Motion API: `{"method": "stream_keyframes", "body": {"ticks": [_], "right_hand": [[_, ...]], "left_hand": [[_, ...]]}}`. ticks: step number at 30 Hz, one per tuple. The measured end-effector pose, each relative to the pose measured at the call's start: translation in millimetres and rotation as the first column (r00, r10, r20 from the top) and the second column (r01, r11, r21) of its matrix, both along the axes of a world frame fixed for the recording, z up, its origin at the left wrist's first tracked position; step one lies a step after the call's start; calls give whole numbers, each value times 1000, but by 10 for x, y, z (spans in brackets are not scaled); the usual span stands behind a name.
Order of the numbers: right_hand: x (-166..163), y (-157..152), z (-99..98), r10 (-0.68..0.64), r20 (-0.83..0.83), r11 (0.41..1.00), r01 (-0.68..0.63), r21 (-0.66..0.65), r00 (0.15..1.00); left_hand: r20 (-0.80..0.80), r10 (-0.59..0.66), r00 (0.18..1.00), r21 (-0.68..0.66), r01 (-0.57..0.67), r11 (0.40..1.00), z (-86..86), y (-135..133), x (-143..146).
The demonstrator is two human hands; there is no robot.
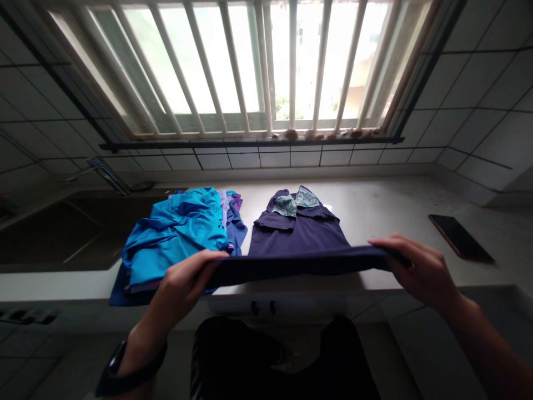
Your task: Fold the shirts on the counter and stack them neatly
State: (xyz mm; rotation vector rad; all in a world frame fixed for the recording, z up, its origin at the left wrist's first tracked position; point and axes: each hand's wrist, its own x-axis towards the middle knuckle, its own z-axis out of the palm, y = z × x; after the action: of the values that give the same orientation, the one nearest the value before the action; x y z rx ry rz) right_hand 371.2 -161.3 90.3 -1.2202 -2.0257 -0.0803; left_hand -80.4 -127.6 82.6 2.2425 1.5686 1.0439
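Both hands, left (183, 280) and right (420, 266), pinch closed on the shirt (297, 236) hem (navy), beside the pile (179, 233).

A smooth black wristwatch (125, 368) sits behind the left hand (183, 278); both forearms are sleeveless, with dark clothing (250, 361) below.
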Motion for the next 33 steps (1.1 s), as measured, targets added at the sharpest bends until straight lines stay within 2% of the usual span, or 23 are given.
{"method": "stream_keyframes", "body": {"ticks": [3, 6, 8, 10, 12, 14, 15, 16, 18, 20, 22, 24, 26, 28, 30, 31, 33], "right_hand": [[-24, 793, 319, -82, 42, 993, 85, -77, 996], [-114, 1649, 521, -228, 78, 959, 238, -156, 971], [-225, 2046, 520, -371, 78, 912, 378, -160, 926], [-373, 2247, 379, -422, 66, 889, 427, -163, 904], [-532, 2290, 116, -371, 63, 909, 376, -178, 927], [-670, 2251, -208, -265, 108, 933, 283, -223, 958], [-720, 2222, -365, -218, 153, 926, 254, -280, 964], [-756, 2196, -505, -169, 208, 905, 236, -355, 963], [-784, 2166, -705, -94, 299, 845, 234, -480, 950], [-772, 2165, -786, -89, 342, 802, 271, -533, 935], [-747, 2178, -778, -161, 352, 771, 341, -539, 922], [-726, 2188, -733, -234, 352, 741, 401, -538, 906], [-717, 2188, -687, -256, 339, 750, 408, -521, 905], [-723, 2180, -662, -197, 297, 816, 324, -479, 934], [-749, 2169, -663, -66, 252, 879, 176, -443, 965], [-768, 2164, -672, 4, 245, 886, 110, -451, 969], [-804, 2160, -699, 100, 266, 853, 55, -519, 959]], "left_hand": [[-36, -18, 999, 121, 22, 992, 391, 633, 208], [-76, 58, 995, 144, -47, 988, 659, 1383, 526], [-124, 190, 974, 185, -166, 969, 689, 1755, 753], [-190, 280, 941, 203, -241, 949, 572, 1957, 964], [-245, 235, 941, 165, -198, 966, 320, 2013, 1143], [-326, 76, 942, 80, -52, 995, -14, 1984, 1274], [-360, 8, 933, 26, 2, 1000, -187, 1958, 1318], [-395, -58, 917, -37, 47, 998, -349, 1935, 1349], [-436, -108, 894, -126, 59, 990, -606, 1909, 1374], [-454, -96, 886, -154, 28, 988, -742, 1917, 1362], [-459, -52, 887, -150, -19, 989, -765, 1938, 1332], [-450, -3, 893, -152, -73, 986, -715, 1938, 1298], [-417, 14, 909, -148, -83, 986, -642, 1904, 1264], [-369, -95, 925, -157, 39, 987, -583, 1850, 1231], [-344, -306, 888, -220, 241, 945, -553, 1808, 1195], [-340, -402, 850, -273, 320, 907, -549, 1800, 1173], [-332, -503, 798, -366, 382, 848, -552, 1812, 1122]]}}
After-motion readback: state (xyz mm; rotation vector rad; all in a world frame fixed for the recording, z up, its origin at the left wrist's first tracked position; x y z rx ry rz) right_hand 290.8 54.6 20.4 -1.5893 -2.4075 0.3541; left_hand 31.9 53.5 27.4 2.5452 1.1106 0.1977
